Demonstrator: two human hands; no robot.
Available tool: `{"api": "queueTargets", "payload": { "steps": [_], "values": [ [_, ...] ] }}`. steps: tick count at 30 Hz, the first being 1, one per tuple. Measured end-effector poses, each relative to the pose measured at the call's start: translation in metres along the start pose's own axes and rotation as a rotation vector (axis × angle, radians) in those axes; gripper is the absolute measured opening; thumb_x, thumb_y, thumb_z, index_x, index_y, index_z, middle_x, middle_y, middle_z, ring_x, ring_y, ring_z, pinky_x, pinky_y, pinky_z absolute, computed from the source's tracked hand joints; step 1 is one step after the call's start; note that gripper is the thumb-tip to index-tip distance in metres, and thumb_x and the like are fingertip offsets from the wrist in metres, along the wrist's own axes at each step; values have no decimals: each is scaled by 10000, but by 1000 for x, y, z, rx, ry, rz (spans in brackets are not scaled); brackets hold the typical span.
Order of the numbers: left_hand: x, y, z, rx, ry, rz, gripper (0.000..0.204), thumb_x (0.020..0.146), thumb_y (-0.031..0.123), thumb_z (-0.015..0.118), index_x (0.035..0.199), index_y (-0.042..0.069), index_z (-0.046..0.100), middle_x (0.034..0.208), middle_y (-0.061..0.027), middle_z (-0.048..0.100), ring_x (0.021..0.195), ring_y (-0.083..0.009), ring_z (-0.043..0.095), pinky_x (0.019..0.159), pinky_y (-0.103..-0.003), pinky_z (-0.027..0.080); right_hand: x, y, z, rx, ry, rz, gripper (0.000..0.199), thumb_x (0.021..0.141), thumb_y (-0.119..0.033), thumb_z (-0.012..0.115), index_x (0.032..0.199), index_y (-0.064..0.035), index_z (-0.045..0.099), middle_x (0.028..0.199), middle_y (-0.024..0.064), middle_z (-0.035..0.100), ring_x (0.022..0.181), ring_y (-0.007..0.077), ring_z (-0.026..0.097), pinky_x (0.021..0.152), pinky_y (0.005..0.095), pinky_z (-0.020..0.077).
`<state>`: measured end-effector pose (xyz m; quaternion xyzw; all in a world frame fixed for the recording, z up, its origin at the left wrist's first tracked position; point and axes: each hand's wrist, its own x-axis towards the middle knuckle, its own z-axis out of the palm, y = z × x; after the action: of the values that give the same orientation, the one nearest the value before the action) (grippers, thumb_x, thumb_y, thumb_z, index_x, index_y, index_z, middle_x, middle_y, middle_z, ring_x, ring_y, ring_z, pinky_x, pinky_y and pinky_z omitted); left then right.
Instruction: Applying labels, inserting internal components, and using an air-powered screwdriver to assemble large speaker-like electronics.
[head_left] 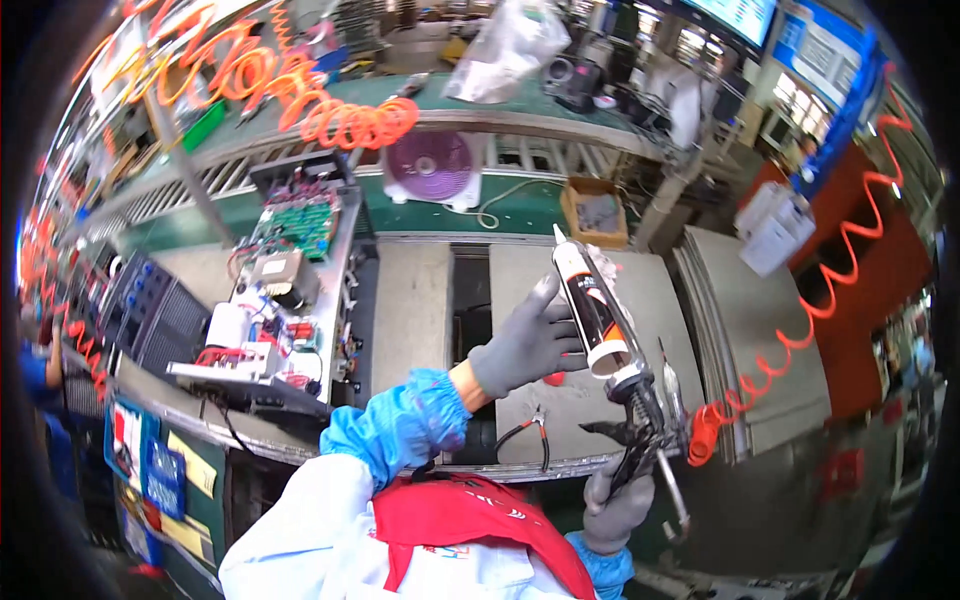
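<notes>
My right hand [619, 503], in a grey glove, is closed around the handle of a black caulking gun [638, 412]. A black-and-white sealant cartridge [592, 308] sits along the gun, its white nozzle pointing away from me. Just left of the cartridge, my left hand [525, 340] is open in a grey glove, fingers spread; whether the fingertips touch the tube is unclear. On the board under the hands lie pliers [540, 425] with red and black handles. Beside the gun is a slim silver-and-dark tool [669, 380].
An opened electronic unit [290, 270] with circuit boards and wiring stands at left. Beyond are a purple-and-white fan [432, 168] and a cardboard box [596, 212]. Orange coiled hoses [345, 118] hang at upper left, another coiled hose [848, 262] at right. Flat grey boards [750, 340] are stacked at right.
</notes>
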<state>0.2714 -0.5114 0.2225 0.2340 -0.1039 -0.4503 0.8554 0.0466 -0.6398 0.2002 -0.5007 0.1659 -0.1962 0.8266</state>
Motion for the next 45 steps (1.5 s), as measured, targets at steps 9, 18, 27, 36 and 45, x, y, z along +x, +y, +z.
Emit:
{"api": "queueTargets", "payload": {
  "steps": [9, 18, 27, 36, 45],
  "values": [
    [-37, 27, 3, -273, 526, 307, 474, 823, 465, 704, 826, 10, 571, 726, -140, 614, 694, -290, 660, 735, -425, 590, 43, 26, 4, -194, -418, 310, 556, 605, -288, 852, 964, 13, 553, 653, 31, 536, 538, 125, 529, 460, 244, 407],
    [-106, 92, -3, -113, 640, 858, 389, 848, 399, 637, 879, 39, 493, 744, -121, 566, 664, -272, 623, 693, -421, 595, 170, 80, 107, -758, -1429, -769, 963, 693, -444, 812, 1423, -27, 342, 1267, 215, 506, 1110, 350, 560, 926, 425, 483],
    [-111, 148, -48, -9, 645, 982, 427, 849, 434, 611, 817, 15, 530, 689, -129, 588, 594, -266, 629, 609, -374, 587, 187, 105, 175, -378, -1525, -48, 762, 680, -172, 763, 1340, -34, 408, 1123, 63, 518, 939, 153, 530, 834, 311, 481],
    [-103, 186, -61, 18, 577, 997, 316, 839, 356, 636, 825, 65, 514, 680, -85, 545, 627, -221, 600, 674, -398, 581, 211, 126, 209, -528, -1422, -213, 754, 679, -398, 813, 1250, -16, 501, 1105, 120, 597, 1043, 241, 561, 931, 377, 431],
    [-98, 203, -70, 36, 584, 1050, 338, 836, 364, 632, 808, 48, 515, 646, -86, 544, 583, -222, 588, 681, -389, 578, 213, 131, 229, -443, -1383, -362, 579, 703, -166, 701, 1225, -11, 507, 815, 51, 558, 652, 128, 554, 589, 297, 478]
  ]
}}
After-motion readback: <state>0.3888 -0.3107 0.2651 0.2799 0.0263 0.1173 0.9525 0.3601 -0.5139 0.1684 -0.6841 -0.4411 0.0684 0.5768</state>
